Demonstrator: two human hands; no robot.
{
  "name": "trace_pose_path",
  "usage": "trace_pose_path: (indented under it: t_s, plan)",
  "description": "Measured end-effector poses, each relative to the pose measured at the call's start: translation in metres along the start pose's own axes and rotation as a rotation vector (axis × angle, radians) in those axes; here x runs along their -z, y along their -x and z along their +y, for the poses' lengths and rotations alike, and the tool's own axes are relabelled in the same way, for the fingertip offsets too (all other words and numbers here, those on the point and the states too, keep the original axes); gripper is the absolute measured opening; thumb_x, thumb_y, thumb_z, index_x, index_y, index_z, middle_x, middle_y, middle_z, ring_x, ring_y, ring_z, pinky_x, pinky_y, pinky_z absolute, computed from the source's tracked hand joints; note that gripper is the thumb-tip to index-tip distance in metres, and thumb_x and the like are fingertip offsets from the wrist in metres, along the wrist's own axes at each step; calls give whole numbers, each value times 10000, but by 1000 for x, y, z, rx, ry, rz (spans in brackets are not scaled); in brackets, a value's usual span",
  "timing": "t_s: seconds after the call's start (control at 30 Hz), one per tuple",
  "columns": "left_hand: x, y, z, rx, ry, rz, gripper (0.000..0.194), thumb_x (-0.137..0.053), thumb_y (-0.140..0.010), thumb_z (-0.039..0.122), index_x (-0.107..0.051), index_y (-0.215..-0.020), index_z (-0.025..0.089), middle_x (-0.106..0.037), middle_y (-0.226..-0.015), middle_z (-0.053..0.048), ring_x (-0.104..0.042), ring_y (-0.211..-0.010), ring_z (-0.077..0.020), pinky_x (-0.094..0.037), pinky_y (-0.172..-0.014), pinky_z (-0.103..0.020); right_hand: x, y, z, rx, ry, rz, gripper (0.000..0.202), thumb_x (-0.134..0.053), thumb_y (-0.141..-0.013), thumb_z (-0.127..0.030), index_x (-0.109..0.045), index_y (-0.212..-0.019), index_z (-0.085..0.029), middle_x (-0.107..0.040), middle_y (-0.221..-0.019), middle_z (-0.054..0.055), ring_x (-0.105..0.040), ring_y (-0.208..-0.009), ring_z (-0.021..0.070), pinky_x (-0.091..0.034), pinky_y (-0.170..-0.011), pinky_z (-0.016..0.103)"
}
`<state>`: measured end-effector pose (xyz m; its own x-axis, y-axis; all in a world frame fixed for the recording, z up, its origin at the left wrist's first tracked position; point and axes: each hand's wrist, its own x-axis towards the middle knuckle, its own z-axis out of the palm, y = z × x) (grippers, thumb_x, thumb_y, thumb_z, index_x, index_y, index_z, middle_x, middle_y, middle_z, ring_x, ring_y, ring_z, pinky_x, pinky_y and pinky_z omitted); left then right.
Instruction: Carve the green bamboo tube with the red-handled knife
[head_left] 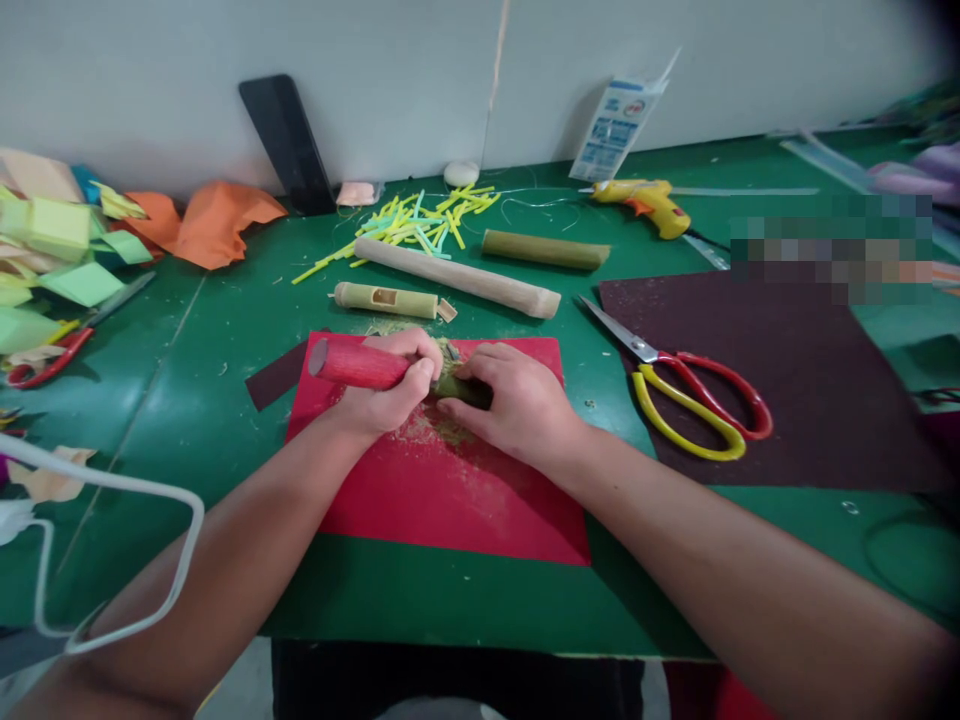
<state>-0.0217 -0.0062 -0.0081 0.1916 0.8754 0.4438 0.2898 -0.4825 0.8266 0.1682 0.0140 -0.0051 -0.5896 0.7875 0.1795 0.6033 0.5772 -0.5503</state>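
Observation:
My left hand (401, 385) is wrapped round the red wooden handle (360, 364) of a tool, whose working end is mostly hidden by the fingers. Close beside it, my right hand (514, 395) holds a short green bamboo piece (472, 388) down over a red sheet (450, 500). Pale shavings and dust (431, 430) lie around the bamboo. Behind the hands are a notched bamboo tube (390, 300) with a small chip (446, 310) at its end, a long pale stick (457, 275) and another bamboo piece (546, 250).
Scissors (652, 355) rest partly on a dark sheet (795, 400) at right. Yellow-green sticks (420, 222), a phone (289, 145) and a yellow glue gun (645, 203) are at the back. Orange paper (225, 225), red-handled scissors (71, 345) and a white wire frame (191, 545) are at left.

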Motion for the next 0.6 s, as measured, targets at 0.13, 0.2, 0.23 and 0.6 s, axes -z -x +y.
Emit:
trace_pose_path:
  t_s: [0.13, 0.2, 0.23, 0.6]
  plan:
    - [0, 0, 0, 20, -6, -9, 193, -520, -873, 221, -587, -696, 185, -583, -634, 16, -534, -580, -102, -449, -595, -253, -1, 0, 1, -3, -10, -5, 214, -710, -811, -357, -623, -782, -164, -643, -807, 65, -539, -769, 191, -377, -679, 309]
    - [-2, -1, 0, 49, 0, 3, 200, -512, -867, 222, -580, -683, 185, -585, -627, 14, -544, -583, -106, -462, -599, -255, 0, 0, 0, -8, -15, -6, 211, -711, -811, -354, -627, -788, -162, -643, -810, 65, -541, -775, 191, -380, -686, 308]
    - [-3, -2, 1, 67, 3, 10, 204, -512, -863, 225, -575, -674, 185, -586, -623, 12, -549, -585, -108, -467, -598, -255, 0, 0, 0, -11, -15, -7, 211, -712, -810, -354, -628, -788, -162, -642, -807, 63, -541, -773, 190, -378, -683, 307]
    - [-6, -4, 3, 90, -54, 90, 208, -539, -910, 303, -645, -775, 185, -631, -670, 8, -584, -635, -121, -476, -624, -258, 2, -2, -1, -12, 30, -24, 221, -732, -803, -359, -676, -857, -152, -683, -875, 87, -589, -851, 229, -410, -729, 327]
